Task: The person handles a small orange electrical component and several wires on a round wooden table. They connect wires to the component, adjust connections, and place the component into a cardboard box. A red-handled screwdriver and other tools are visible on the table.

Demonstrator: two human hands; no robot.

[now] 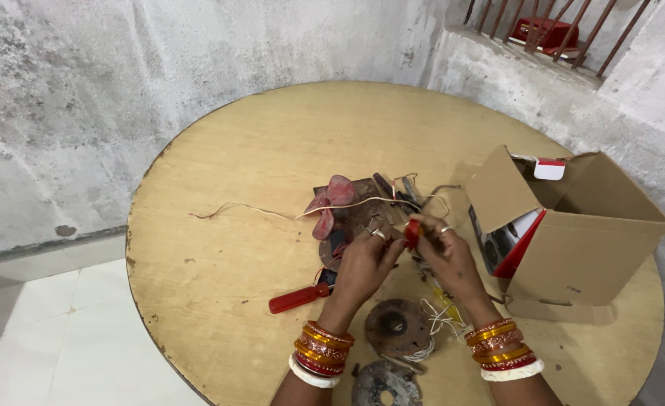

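My left hand and my right hand meet over the middle of a round wooden table. Together their fingertips pinch a small red part. Both wrists wear red and gold bangles. Just beyond the hands lies a small red fan blade on a brown board with thin wires trailing left. A red-handled screwdriver lies left of my left wrist. Two rusty round metal parts sit between my forearms, with white wires beside them.
An open cardboard box lies on its side at the table's right, with a red-and-white item inside. Rough grey walls stand behind and to the right. A barred opening is at top right. White floor tiles lie at left.
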